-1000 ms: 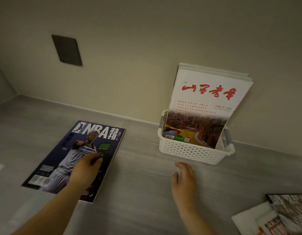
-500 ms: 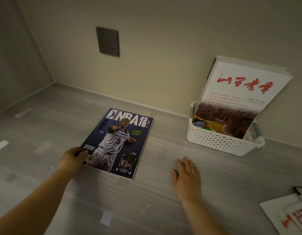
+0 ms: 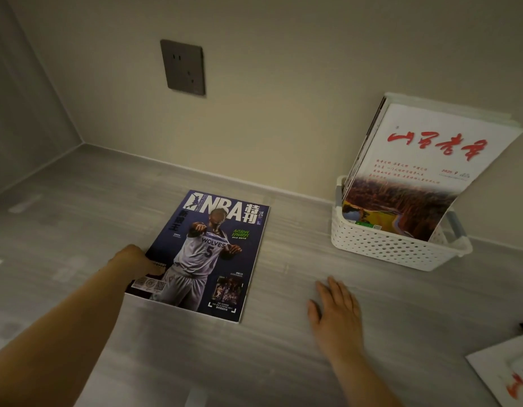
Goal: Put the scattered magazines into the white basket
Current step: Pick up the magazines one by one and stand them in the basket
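Note:
A dark blue NBA magazine [image 3: 209, 251] lies flat on the grey table. My left hand [image 3: 134, 261] grips its left edge, thumb on the cover and fingers hidden beneath. My right hand [image 3: 335, 311] rests flat on the table, fingers apart, holding nothing, to the right of the magazine. The white perforated basket [image 3: 386, 249] stands at the back right against the wall. Upright in it are several magazines, the front one a white magazine with red lettering [image 3: 424, 168] and a landscape photo.
A dark wall socket [image 3: 184, 67] sits on the beige wall above the NBA magazine. More magazines [image 3: 506, 374] lie at the lower right corner, cut off by the frame edge. A side wall closes the table at the left.
My left hand slid from the cover's middle to the magazine's left edge and took hold of it. The view shifted left, so the basket sits further right. My right hand stayed flat on the table.

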{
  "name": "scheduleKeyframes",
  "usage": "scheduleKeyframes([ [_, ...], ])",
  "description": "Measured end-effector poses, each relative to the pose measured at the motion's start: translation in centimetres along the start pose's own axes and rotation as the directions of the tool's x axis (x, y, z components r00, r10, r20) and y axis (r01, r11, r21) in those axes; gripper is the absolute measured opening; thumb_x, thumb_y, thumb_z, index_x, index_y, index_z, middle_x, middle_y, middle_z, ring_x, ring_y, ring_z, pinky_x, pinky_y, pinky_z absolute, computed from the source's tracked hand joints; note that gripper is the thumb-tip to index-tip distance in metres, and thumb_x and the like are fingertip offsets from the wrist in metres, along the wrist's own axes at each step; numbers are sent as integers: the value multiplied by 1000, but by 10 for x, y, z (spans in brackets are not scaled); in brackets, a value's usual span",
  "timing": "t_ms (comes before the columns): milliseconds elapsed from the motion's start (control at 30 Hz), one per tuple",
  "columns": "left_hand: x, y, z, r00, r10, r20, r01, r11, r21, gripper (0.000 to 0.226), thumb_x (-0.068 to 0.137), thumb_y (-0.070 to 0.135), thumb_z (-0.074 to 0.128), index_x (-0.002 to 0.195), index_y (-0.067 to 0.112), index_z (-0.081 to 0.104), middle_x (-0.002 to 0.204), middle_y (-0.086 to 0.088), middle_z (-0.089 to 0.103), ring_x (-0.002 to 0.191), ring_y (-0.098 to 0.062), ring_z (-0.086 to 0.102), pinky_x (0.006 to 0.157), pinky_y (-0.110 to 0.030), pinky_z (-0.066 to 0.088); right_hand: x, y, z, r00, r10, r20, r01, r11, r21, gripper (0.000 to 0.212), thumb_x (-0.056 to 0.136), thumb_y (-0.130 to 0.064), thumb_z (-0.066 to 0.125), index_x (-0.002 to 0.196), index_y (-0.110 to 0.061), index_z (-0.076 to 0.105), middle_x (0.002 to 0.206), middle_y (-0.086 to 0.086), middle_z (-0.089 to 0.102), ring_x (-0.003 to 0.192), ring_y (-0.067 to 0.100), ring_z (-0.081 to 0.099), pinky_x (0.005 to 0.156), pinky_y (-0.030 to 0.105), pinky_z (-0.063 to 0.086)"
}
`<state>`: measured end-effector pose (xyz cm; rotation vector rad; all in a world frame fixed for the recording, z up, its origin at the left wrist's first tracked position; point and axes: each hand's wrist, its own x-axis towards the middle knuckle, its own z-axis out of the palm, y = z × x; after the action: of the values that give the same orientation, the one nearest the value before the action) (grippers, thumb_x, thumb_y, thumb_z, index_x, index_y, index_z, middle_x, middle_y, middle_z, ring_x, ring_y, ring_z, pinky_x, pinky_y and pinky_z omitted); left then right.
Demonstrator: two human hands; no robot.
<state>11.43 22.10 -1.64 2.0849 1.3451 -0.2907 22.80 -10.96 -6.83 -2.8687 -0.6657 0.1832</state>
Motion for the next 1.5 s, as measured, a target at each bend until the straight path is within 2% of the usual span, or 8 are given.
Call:
scheduleKeyframes([
  [300, -8, 5, -9, 996, 9, 89, 0, 995, -104, 27, 75, -3, 62, 97, -16, 54, 112, -34, 58, 95, -41, 56, 75, -38, 42, 0, 0, 0, 1000, 7, 16, -7, 1000, -10, 52, 93, -44, 21, 141, -27, 13, 155, -1, 7, 142, 17, 1, 115, 33, 0],
  [533, -45, 16, -7, 982, 185, -35, -187, 945, -269, 29, 79, 0, 58, 106, -2, 46, 97, -25, 57, 78, -32, 54, 68, -38, 45, -5, -3, -8, 999, 2, 46, -3, 1000, 21, 50, 94, -40, 23, 141, -26, 13, 155, -1, 5, 142, 16, 0, 115, 32, -1],
  [733, -87, 9, -16, 938, 304, -164, -343, 755, -559, 28, 82, -2, 53, 71, 22, 45, 68, -8, 60, 55, -24, 57, 38, -27, 46, -15, -15, -26, 991, 58, 118, -84, 970, 229, 46, 92, -30, 40, 136, -20, 31, 151, 3, 23, 138, 19, 18, 112, 27, 15],
  [867, -111, 11, -27, 910, 382, -159, -387, 647, -657, 28, 83, -3, 51, 74, 23, 47, 65, -5, 64, 39, -17, 62, 30, -19, 45, -9, -33, -55, 955, 150, 256, -292, 631, 719, 49, 91, -29, 45, 135, -14, 31, 144, 10, 35, 129, 25, 36, 105, 35, 31],
  [1000, -131, 9, -30, 882, 444, -157, -408, 552, -727, 26, 83, -3, 50, 76, 22, 48, 50, 4, 70, 41, -13, 64, 32, -20, 47, -1, -44, -76, 934, 57, 353, -355, 263, 897, 50, 90, -37, 42, 134, -16, 31, 137, 8, 43, 120, 28, 47, 98, 40, 40],
  [1167, -151, 18, -23, 852, 497, -167, -428, 476, -768, 28, 83, -5, 48, 76, 23, 47, 50, 5, 70, 40, -12, 63, 32, -17, 46, 1, -40, -96, 956, -153, 249, -256, -29, 966, 21, 87, -7, 47, 100, -19, 58, 80, -7, 74, 76, 11, 68, 65, 29, 54],
  [1300, -158, 37, -10, 813, 552, -185, -486, 469, -737, 29, 83, -7, 47, 74, 20, 44, 55, 9, 71, 44, -8, 64, 35, -18, 48, -1, -20, -122, 976, -157, 154, -140, 93, 986, 36, 80, 13, 46, 89, -19, 58, 71, -9, 74, 67, 8, 68, 60, 24, 57],
  [1500, -165, 100, 22, 756, 617, -219, -572, 461, -678, 36, 81, -11, 50, 77, 24, 43, 75, -1, 63, 48, -1, 63, 41, -13, 48, -8, 23, -159, 999, 1, -34, 32, 307, 951, 33, 80, 4, 55, 86, -28, 55, 93, -3, 65, 89, 19, 62, 78, 35, 51],
])
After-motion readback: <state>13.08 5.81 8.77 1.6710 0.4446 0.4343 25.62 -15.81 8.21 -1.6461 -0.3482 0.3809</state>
